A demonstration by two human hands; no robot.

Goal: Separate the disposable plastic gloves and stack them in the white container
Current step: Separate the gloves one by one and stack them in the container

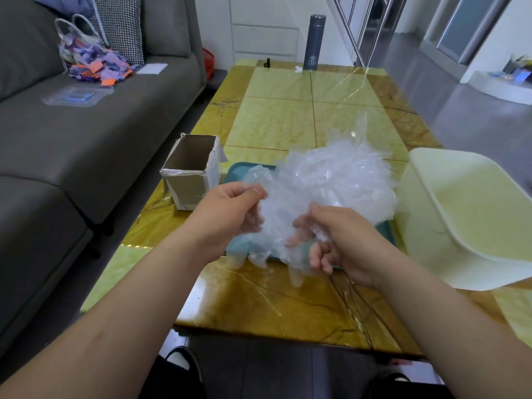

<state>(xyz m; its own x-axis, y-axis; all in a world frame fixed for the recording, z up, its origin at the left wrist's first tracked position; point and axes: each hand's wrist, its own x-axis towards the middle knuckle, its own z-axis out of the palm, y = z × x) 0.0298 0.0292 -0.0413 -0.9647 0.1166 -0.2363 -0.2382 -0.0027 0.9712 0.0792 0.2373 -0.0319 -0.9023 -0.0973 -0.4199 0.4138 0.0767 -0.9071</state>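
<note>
A crumpled heap of clear disposable plastic gloves (339, 177) lies on a teal tray (236, 171) in the middle of the table. My left hand (230, 214) pinches the near left part of the plastic between thumb and fingers. My right hand (334, 240) grips the near right part of the same bunch, fingers curled into the film. The white container (472, 220) stands tilted at the right of the tray, and nothing shows inside it.
An open cardboard box (190, 168) stands left of the tray. A grey flask (313, 41) stands at the far end of the yellow marble table (276, 116). A grey sofa (86, 125) with a bag of purple scraps runs along the left.
</note>
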